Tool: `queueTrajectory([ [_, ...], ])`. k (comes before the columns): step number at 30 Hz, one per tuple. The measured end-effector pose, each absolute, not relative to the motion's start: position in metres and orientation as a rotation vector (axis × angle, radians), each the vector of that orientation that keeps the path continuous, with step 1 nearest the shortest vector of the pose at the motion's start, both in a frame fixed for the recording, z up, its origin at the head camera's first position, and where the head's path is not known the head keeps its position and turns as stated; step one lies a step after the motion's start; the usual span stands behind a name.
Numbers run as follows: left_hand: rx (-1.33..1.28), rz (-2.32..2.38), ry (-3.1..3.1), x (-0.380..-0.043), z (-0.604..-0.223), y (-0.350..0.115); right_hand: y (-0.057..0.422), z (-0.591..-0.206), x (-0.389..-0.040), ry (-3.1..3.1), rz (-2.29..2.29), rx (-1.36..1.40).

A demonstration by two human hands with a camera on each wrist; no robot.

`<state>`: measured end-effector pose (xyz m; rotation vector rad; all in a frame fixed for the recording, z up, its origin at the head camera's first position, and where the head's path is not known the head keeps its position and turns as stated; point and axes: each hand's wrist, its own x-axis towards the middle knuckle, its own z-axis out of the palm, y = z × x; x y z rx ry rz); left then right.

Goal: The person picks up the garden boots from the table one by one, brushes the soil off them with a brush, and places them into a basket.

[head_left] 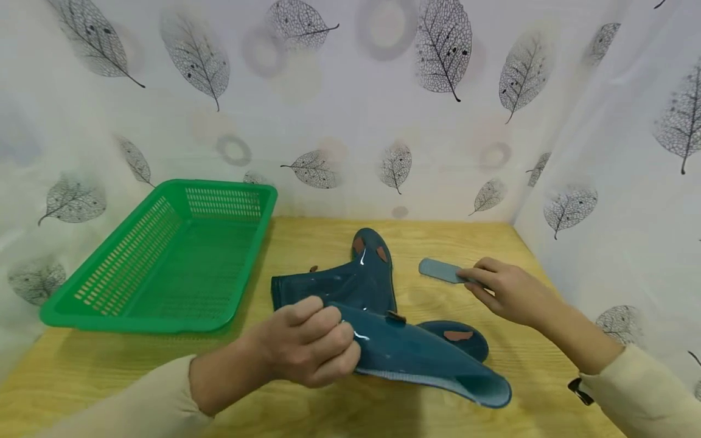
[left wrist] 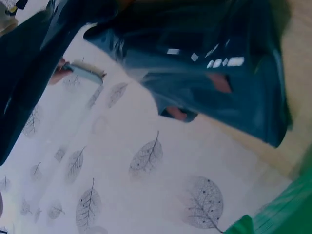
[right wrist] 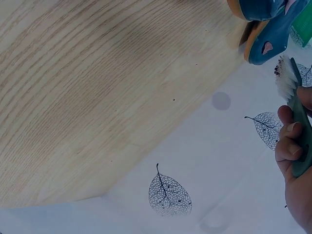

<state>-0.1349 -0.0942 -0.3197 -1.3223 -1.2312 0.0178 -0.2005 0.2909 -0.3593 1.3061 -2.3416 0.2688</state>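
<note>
My left hand (head_left: 314,344) grips a glossy dark blue rubber boot (head_left: 421,350) by its shaft, near the rim. The boot's opening, with pale lining showing, faces the lower right, and its toe with a reddish-brown patch shows behind the shaft. A matching boot (head_left: 375,280) lies on its side just beyond, toe away from me, also with reddish-brown patches. To the right, my right hand (head_left: 506,289) holds a grey-green brush (head_left: 440,271) by its handle, apart from the boots. In the right wrist view the brush's white bristles (right wrist: 286,80) show, dark at some tips.
A green plastic basket (head_left: 246,277) with slotted sides stands on the left of the wood-grain table (head_left: 454,237). White sheeting with a leaf print (head_left: 350,121) hangs behind and along both sides of the table.
</note>
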Motion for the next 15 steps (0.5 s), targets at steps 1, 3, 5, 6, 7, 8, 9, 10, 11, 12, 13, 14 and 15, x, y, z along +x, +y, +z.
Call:
queueTrajectory([
  [1,-1.342,0.017,-1.235,-0.132,-0.322,-0.095,0.291,-0.359,-0.200,-2.346,0.269,1.309],
  [3,-1.377,0.013,-1.252,-0.127,-0.325,-0.097,0.290,-0.359,-0.200,-2.356,0.263,1.313],
  [5,-1.399,0.013,-1.283,-0.125,-0.330,-0.101,0.289,-0.359,-0.199,-2.356,0.259,1.318],
  [6,-1.409,0.010,-1.303,-0.124,-0.332,-0.103,0.288,-0.359,-0.199,-2.358,0.258,1.317],
  [7,-1.417,0.005,-1.321,-0.123,-0.335,-0.104,0.289,-0.359,-0.199,-2.358,0.257,1.319],
  [8,-1.422,-0.002,-1.332,-0.123,-0.337,-0.106,0.288,-0.359,-0.199,-2.358,0.257,1.319],
  [9,-1.427,-0.007,-1.347,-0.122,-0.340,-0.107,0.288,-0.359,-0.199,-2.355,0.258,1.319],
  [10,-1.430,-0.009,-1.358,-0.122,-0.342,-0.107,0.288,-0.359,-0.198,-2.353,0.259,1.319],
  [11,-1.433,-0.011,-1.370,-0.122,-0.344,-0.108,0.288,-0.359,-0.198,-2.353,0.260,1.320],
  [12,-1.433,-0.014,-1.380,-0.122,-0.345,-0.108,0.289,-0.359,-0.199,-2.351,0.263,1.324],
  [13,-1.431,-0.016,-1.385,-0.122,-0.346,-0.108,0.289,-0.359,-0.199,-2.348,0.264,1.327],
  [14,-1.431,-0.014,-1.398,-0.122,-0.346,-0.109,0.288,-0.358,-0.199,-2.345,0.267,1.327],
  [15,-1.430,-0.007,-1.410,-0.122,-0.347,-0.109,0.289,-0.358,-0.199,-2.343,0.272,1.332],
])
